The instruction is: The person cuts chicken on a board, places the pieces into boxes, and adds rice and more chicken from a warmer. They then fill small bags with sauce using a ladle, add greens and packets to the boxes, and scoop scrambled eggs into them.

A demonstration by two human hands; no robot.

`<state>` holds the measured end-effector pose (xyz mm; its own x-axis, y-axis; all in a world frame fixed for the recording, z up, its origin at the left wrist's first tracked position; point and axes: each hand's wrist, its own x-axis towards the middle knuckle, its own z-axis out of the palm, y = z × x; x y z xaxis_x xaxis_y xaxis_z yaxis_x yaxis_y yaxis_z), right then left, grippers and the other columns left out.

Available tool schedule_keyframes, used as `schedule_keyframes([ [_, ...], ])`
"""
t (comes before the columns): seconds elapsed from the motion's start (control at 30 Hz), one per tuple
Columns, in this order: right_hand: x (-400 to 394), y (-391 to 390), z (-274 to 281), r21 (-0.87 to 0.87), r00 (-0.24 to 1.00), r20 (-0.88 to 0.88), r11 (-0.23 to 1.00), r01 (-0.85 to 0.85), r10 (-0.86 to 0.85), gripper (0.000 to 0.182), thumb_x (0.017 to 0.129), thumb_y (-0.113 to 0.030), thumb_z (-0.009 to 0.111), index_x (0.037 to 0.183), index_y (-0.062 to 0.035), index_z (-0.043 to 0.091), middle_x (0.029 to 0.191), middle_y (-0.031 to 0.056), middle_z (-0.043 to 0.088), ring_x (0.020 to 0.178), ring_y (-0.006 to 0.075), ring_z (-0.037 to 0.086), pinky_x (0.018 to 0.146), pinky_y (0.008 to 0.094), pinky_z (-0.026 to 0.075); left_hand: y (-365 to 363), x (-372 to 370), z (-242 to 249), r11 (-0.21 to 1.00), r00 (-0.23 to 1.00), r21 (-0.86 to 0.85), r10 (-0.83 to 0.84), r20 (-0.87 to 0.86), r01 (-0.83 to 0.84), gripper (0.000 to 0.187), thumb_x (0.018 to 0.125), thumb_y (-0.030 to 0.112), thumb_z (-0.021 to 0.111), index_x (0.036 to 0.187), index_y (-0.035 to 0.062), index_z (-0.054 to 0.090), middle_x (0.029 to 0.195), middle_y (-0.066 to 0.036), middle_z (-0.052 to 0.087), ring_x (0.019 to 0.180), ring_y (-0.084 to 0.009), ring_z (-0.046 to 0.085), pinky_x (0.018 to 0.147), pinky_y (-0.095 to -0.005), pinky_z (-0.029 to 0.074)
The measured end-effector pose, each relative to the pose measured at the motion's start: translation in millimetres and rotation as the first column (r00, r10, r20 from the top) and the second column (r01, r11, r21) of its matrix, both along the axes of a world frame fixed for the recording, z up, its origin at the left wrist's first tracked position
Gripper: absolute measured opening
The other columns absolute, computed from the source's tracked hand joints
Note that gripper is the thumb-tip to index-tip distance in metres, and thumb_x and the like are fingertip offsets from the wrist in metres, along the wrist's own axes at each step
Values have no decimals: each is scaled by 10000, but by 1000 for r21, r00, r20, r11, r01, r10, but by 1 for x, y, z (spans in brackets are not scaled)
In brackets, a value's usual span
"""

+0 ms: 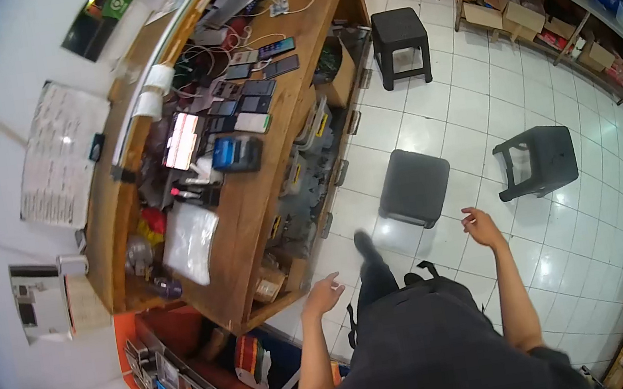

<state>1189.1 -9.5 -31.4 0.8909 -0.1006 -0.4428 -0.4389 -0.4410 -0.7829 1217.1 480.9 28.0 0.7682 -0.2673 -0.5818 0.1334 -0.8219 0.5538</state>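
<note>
1. Two bare hands hang free over white floor tiles, holding nothing.
2. Far left, a wooden counter [263, 194] carries many phones [258, 98] and cables.
3. Left hand [323, 296], fingers loosely curled and empty, hovers near the counter's near corner; a careless swing could knock that edge.
4. Right hand [481, 227], fingers spread open, floats near a grey stool [413, 186].
5. Right of it stands a black stool [536, 159]; either could likely trip a step forward.
</note>
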Motion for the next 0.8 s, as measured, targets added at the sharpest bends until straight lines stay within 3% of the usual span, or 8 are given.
schedule_keyframes([
  [0.13, 57, 16, -2, 228, 997, -14, 970, 81, -80, 396, 873, 3, 530, 1268, 17, 556, 904, 113, 676, 763, 186, 684, 721, 308, 534, -19, 107, -49, 985, 982, 89, -131, -139, 145, 533, 899, 297, 660, 1352, 42, 542, 1059, -169, 714, 1007, -300, 679, 892, -413, 517],
  [0.27, 127, 16, -43, 56, 985, -171, 998, 18, -8, 368, 900, -65, 593, 1264, -9, 583, 916, 117, 701, 780, 198, 692, 711, 303, 539, -78, 269, -81, 989, 973, -108, -120, -199, 100, 479, 902, 281, 656, 1310, 40, 585, 1022, -163, 715, 920, -301, 688, 841, -401, 530],
  [0.4, 235, -1, -60, -63, 934, -300, 981, 182, -192, 355, 899, -101, 613, 1236, 7, 588, 961, 174, 708, 774, 278, 692, 715, 351, 547, -149, 489, -247, 929, 909, -64, -340, 242, 365, 263, 971, 107, 549, 1192, -7, 632, 1047, -161, 698, 974, -262, 666, 880, -362, 512],
  [0.43, 253, -2, -66, -54, 919, -343, 980, 189, -196, 355, 898, -97, 618, 1237, 5, 592, 980, 178, 708, 782, 274, 692, 715, 350, 547, -174, 541, -284, 981, 975, -166, -60, 214, 97, 240, 967, 72, 527, 1164, -10, 637, 1098, -171, 684, 1018, -293, 654, 908, -372, 499],
  [0.57, 347, -12, -114, 11, 860, -477, 977, 213, -182, 346, 910, -61, 606, 1247, 20, 583, 1023, 190, 695, 823, 258, 686, 702, 338, 540, -255, 744, -383, 936, 808, -325, 294, 511, -136, 254, 979, 105, 471, 1140, -5, 633, 1122, -235, 649, 1090, -419, 602, 940, -423, 483],
  [0.67, 383, -12, -123, 20, 832, -488, 950, 312, -263, 313, 941, -64, 589, 1239, 31, 578, 1012, 165, 696, 830, 216, 681, 704, 331, 537, -251, 827, -483, 956, 888, 11, 268, 374, -293, 499, 925, 386, 615, 1195, -33, 598, 1258, -250, 605, 1189, -378, 567, 973, -435, 470],
  [0.77, 383, -5, -122, 84, 755, -539, 868, 490, -374, 286, 977, -77, 564, 1242, 30, 569, 997, 138, 699, 858, 173, 675, 742, 306, 543, -273, 861, -457, 806, 715, 279, 592, -372, -522, 768, 807, 591, 702, 1191, -64, 593, 1275, -261, 596, 1177, -368, 576, 968, -429, 471],
  [0.8, 382, -4, -118, 112, 743, -575, 866, 487, -344, 285, 981, -83, 563, 1243, 30, 566, 988, 137, 701, 868, 176, 678, 762, 308, 544, -280, 860, -472, 755, 726, 191, 656, -208, -627, 829, 777, 633, 710, 1189, -78, 598, 1265, -271, 602, 1170, -372, 586, 967, -428, 472],
])
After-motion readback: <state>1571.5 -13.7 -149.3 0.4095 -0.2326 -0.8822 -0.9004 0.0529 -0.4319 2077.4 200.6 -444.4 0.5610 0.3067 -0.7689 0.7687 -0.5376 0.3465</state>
